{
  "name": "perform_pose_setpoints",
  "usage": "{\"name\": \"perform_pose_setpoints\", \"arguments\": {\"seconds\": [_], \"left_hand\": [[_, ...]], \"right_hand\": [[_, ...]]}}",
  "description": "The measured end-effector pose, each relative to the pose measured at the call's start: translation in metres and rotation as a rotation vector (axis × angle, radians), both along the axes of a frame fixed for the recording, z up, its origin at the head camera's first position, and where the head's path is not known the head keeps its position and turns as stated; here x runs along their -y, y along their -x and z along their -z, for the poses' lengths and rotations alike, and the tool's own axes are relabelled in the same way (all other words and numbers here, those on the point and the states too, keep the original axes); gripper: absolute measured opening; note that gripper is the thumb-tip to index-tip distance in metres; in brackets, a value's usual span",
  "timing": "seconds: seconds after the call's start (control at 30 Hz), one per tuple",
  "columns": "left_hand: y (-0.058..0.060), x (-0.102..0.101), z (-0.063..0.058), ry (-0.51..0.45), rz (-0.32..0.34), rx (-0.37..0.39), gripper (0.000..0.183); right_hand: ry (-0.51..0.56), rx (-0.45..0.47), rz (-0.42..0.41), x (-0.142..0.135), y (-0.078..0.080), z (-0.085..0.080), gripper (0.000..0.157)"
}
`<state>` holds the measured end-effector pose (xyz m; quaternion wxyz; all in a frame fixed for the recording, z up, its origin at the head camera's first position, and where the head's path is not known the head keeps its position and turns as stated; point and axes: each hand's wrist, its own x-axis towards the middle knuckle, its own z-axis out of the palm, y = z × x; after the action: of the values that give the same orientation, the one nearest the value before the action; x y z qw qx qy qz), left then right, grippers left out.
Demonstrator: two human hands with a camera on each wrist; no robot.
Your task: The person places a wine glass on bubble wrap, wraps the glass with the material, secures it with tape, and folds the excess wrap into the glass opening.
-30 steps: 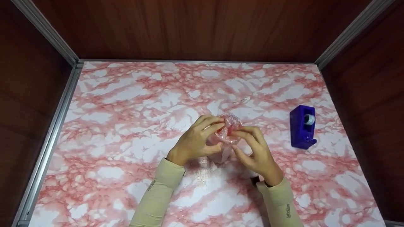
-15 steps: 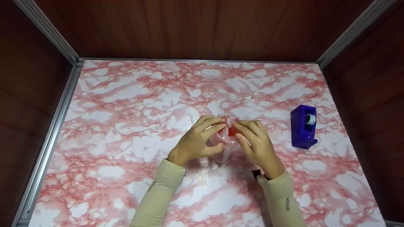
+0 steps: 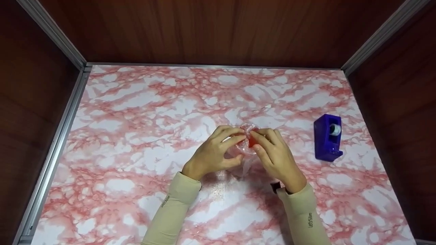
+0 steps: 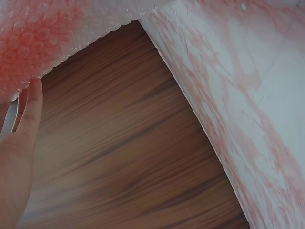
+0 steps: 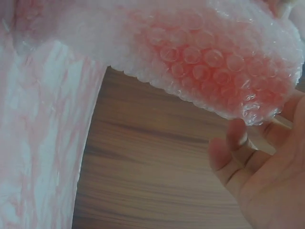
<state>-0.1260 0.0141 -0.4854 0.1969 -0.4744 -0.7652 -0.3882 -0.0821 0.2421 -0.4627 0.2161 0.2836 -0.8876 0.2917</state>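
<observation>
Clear bubble wrap (image 3: 243, 147) surrounds a red object (image 3: 252, 141) near the table's middle; the wrap hides the object's kind. From the left, my left hand (image 3: 212, 151) holds the wrap's upper rim with its fingertips, thumb lower down. My right hand (image 3: 281, 158) pinches the opposite side of the rim, fingers bent inward over the opening. Red shows through the bubbles of the wrap (image 5: 205, 57) in the right wrist view, where two fingers curl loosely beneath its edge. In the left wrist view, fingers (image 4: 29, 107) touch the wrap's lower edge.
A blue tape dispenser (image 3: 327, 137) with a roll of tape (image 3: 335, 129) stands at the right of the marbled pink-and-white table (image 3: 153, 95). Dark wooden panels (image 3: 218, 34) with metal edge rails enclose the back and sides.
My right hand has moved in and slightly up, its fingers and thumb closing on the rim. The opening between the hands looks narrower. The left hand has shifted slightly right.
</observation>
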Motion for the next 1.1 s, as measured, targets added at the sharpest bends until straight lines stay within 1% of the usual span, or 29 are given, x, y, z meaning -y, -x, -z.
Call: {"name": "perform_pose_setpoints", "arguments": {"seconds": [0.07,0.17,0.27,0.33,0.47,0.63,0.83,0.97,1.03,1.1], "left_hand": [[-0.001,0.001,0.0,0.009,-0.012,0.006,0.046],[-0.001,0.001,0.001,0.014,-0.023,0.018,0.047],[-0.002,0.001,0.003,0.012,-0.039,0.006,0.045],[-0.002,0.0,0.003,0.011,-0.049,-0.011,0.04],[-0.003,-0.001,0.005,0.019,-0.054,-0.031,0.029],[-0.004,-0.002,0.004,0.039,-0.035,-0.002,0.02],[-0.004,-0.002,0.001,0.04,-0.01,0.025,0.013],[-0.004,-0.002,0.0,0.043,0.0,0.028,0.012],[-0.003,-0.001,0.001,0.041,0.003,0.028,0.013],[-0.004,-0.001,0.001,0.041,0.002,0.027,0.014]], "right_hand": [[0.035,-0.028,-0.017,0.0,-0.002,0.0,0.048],[0.091,-0.099,-0.059,-0.001,-0.006,0.001,0.043],[0.111,-0.141,-0.104,-0.002,-0.009,0.003,0.039],[0.099,-0.134,-0.121,-0.004,-0.01,0.004,0.036],[0.056,-0.098,-0.119,-0.007,-0.01,0.007,0.028],[0.031,-0.064,-0.134,-0.01,-0.01,0.008,0.019],[0.014,0.007,-0.163,-0.01,-0.011,0.006,0.018],[0.068,0.043,-0.201,-0.012,-0.011,0.005,0.019],[0.146,0.054,-0.228,-0.012,-0.01,0.004,0.022],[0.227,0.044,-0.218,-0.011,-0.008,0.003,0.025]]}}
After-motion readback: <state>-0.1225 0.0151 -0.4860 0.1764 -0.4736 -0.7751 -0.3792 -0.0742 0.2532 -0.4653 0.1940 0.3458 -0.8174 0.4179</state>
